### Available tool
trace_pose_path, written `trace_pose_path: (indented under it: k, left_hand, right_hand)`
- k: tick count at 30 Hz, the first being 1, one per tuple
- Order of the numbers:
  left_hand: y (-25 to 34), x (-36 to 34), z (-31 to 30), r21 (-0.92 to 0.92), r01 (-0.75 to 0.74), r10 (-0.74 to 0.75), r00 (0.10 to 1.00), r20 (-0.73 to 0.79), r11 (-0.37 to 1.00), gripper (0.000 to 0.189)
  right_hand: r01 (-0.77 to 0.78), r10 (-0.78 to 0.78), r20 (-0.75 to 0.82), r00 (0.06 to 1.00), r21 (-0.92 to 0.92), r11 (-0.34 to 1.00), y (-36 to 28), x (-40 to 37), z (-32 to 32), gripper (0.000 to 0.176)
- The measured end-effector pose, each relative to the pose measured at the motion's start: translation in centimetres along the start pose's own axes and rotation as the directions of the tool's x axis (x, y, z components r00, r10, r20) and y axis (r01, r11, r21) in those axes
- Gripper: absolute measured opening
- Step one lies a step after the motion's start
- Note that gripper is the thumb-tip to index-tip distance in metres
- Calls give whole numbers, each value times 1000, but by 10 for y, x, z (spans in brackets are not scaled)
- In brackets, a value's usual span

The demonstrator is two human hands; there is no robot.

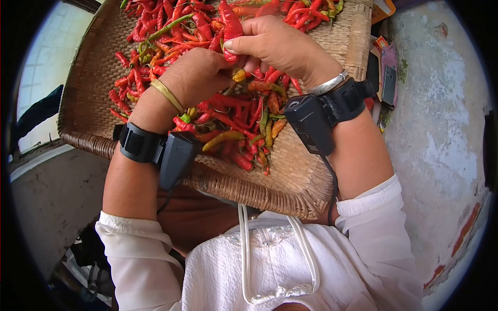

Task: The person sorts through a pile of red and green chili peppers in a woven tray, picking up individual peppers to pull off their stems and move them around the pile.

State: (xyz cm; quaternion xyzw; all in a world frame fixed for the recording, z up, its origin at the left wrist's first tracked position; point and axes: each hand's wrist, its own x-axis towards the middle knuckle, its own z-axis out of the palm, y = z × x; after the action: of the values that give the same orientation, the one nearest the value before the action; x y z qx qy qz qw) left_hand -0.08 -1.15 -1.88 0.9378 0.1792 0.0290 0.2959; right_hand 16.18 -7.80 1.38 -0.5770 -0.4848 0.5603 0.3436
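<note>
My right hand [277, 45] pinches a long red chili pepper [231, 26], its thumb pressed on the lower part. From the other side my left hand [205, 67] is closed at that pepper's lower end, its fingertips partly hidden. A small yellowish pepper [238, 75] shows just below the fingers. Beneath both hands, many red, orange and green chili peppers [236, 111] lie heaped in a shallow woven basket [298, 176].
The basket's thick rim [249, 195] runs close to my lap. A black device is strapped to each wrist, with a cable trailing down. To the right, a phone [388, 85] and small packets lie beside a weathered grey surface [436, 145]. A pale window stands at the left.
</note>
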Motion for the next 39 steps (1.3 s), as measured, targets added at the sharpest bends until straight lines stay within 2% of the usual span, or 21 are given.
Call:
trace_pose_path:
  k: [2, 4, 8, 10, 13, 14, 15, 17, 19, 22, 23, 24, 25, 27, 29, 30, 32, 33, 35, 37, 39]
  left_hand:
    - [5, 0, -10, -23, 113, -110, 990, 86, 993, 13]
    - [1, -1, -8, -21, 100, -99, 993, 68, 995, 14]
    - [5, -4, -12, 98, 79, -87, 993, 79, 992, 18]
    - [3, -2, -12, 157, 114, -142, 974, 177, 981, 18]
    - [3, -1, -11, 239, 147, -210, 942, 262, 960, 21]
    - [3, -1, -11, 259, 151, -219, 942, 255, 954, 22]
    - [0, -2, -9, 259, 151, -218, 942, 256, 954, 22]
    - [-5, -4, -5, 173, 96, -131, 970, 203, 980, 21]
    - [-3, -4, -6, 182, 82, -119, 972, 201, 980, 22]
    - [2, -2, -12, 182, 78, -112, 976, 185, 980, 22]
    - [3, -2, -13, 172, 86, -116, 978, 172, 981, 22]
    - [1, -1, -13, 172, 86, -116, 978, 172, 981, 22]
    - [-4, 1, -13, 101, 92, -100, 992, 78, 991, 21]
    - [-6, 1, -13, 30, 91, -90, 996, -16, 995, 20]
    - [-3, 2, -17, -445, 238, -289, 956, -50, 863, 18]
    - [0, 3, -21, -565, 205, -267, 963, -28, 799, 20]
    - [6, 6, -23, -626, 172, -282, 956, -80, 760, 21]
    - [7, 7, -23, -682, 134, -300, 945, -130, 719, 22]
    - [0, 8, -21, -658, 112, -308, 932, -190, 745, 24]
    - [-10, 7, -17, -788, 124, -401, 901, -165, 603, 24]
    - [-6, 7, -19, -835, 120, -408, 903, -132, 537, 25]
  right_hand:
    - [1, 0, -24, 1000, 42, 999, -1, -1, -2, 22]
    - [97, -86, -122, 989, 89, 991, 7, 4, -6, 20]
    - [91, -74, -131, 989, 132, 987, 13, 10, -7, 20]
    - [194, -158, -128, 979, 347, 918, 6, 6, -7, 20]
    - [36, -64, 45, 997, 464, 885, -3, 1, -30, 19]
    - [11, 22, -98, 995, 321, 947, -4, 3, -28, 17]
    - [11, 22, -98, 995, 322, 947, 0, 6, -27, 17]
    - [-48, -23, -257, 966, -267, 963, 11, 12, -24, 20]
    - [-43, -26, -213, 977, -314, 948, 8, 8, -22, 20]
    - [-9, 5, -46, 999, -97, 995, 6, 9, -24, 21]
    - [206, -165, -155, 974, 304, 930, 8, 15, -26, 22]
    - [412, -267, -317, 910, 620, 667, 6, 18, -26, 23]
    - [412, -267, -317, 910, 621, 667, 4, 14, -29, 23]
    - [322, 14, -430, 903, 697, 641, -5, 2, -41, 17]
    - [249, 22, -357, 934, 694, 676, 15, 9, -45, 17]
    - [213, -38, -343, 938, 488, 847, 20, 13, -36, 20]
    - [98, -75, -267, 961, 72, 993, 11, 10, -15, 23]
    - [96, -73, -262, 962, 74, 993, 7, 6, -8, 23]
    - [182, -180, -39, 983, 48, 982, 3, 3, 1, 24]
    - [199, -195, -45, 980, 128, 972, 6, 7, 5, 26]
    - [130, -127, -124, 984, 16, 991, 4, 3, 4, 23]
